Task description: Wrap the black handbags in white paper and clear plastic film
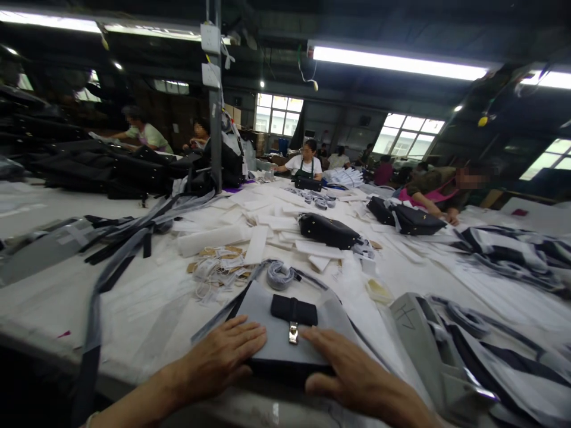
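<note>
Clock face centred on the black bag [285, 370], 12 pointing away from the wearer. The bag lay flat at the near edge of the desk [134, 333], a pale sheet [256, 303] over its top face. A black panel [306, 312] and a metal clasp [293, 333] sat mid-sheet.

Left hand [225, 351]: open, palm down, gripping nothing. Forearm entered from 8 o'clock; fingers extended, nearly together, aimed at about 2 and laid over the sheet's left side. Thumb spread toward 3, near the bag's front edge.

Right hand [341, 362]: also open, palm down, nothing gripped. Forearm came in from 4 o'clock; fingers reached toward 10, the foremost tip just beside the clasp. Thumb pointed at 9, by the bag's front right corner. Exact fingertip pressure could not be judged.

Surroundings: a coiled strap [280, 275] near the bag at 12; a heap of tags [220, 267] at 10; a grey dispenser [423, 351] at 3, clear of the right hand.
</note>
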`<state>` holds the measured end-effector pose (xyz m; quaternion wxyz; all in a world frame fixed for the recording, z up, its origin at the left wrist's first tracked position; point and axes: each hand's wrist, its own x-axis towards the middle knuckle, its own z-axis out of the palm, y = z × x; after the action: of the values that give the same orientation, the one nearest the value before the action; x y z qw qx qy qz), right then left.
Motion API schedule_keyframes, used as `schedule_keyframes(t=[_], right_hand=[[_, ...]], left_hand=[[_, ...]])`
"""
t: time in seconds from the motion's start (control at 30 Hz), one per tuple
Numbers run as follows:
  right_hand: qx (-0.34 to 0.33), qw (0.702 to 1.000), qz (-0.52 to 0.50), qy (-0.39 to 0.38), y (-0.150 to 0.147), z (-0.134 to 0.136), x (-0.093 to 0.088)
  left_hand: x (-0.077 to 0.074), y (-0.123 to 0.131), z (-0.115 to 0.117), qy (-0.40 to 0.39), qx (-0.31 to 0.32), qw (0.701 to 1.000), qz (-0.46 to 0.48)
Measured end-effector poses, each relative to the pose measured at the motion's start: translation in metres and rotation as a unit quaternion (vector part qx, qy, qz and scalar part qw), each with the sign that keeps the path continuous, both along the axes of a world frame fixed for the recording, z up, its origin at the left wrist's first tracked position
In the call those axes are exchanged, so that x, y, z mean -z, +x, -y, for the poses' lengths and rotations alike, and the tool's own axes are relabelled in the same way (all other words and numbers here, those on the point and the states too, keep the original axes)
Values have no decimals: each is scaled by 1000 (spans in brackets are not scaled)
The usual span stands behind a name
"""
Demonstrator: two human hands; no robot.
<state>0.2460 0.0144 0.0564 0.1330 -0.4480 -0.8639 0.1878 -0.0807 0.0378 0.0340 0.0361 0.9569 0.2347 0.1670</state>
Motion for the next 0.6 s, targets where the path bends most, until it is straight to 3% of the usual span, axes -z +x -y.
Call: schedule_keyframes(t=[0.13, 0.27, 0.33, 0.4, 0.5, 0.6], right_hand=[[-14, 966, 124, 225, -13, 8, 50], [-12, 909, 149, 389, -12, 0, 81], [-16, 895, 149, 419, -9, -4, 84], [-31, 890, 151, 429, -7, -6, 82], [-41, 892, 156, 422, -6, -3, 74], [-27, 910, 154, 385, -2, 12, 61]], left_hand=[[14, -15, -9, 15, -13, 1000, 11], [-3, 10, 0, -5, -99, 994, -49], [-9, 38, 6, 0, -143, 988, -63], [-6, 65, 8, 27, -82, 994, -67], [17, 89, 5, 79, -62, 992, -81], [46, 88, 4, 135, -80, 984, -79]])
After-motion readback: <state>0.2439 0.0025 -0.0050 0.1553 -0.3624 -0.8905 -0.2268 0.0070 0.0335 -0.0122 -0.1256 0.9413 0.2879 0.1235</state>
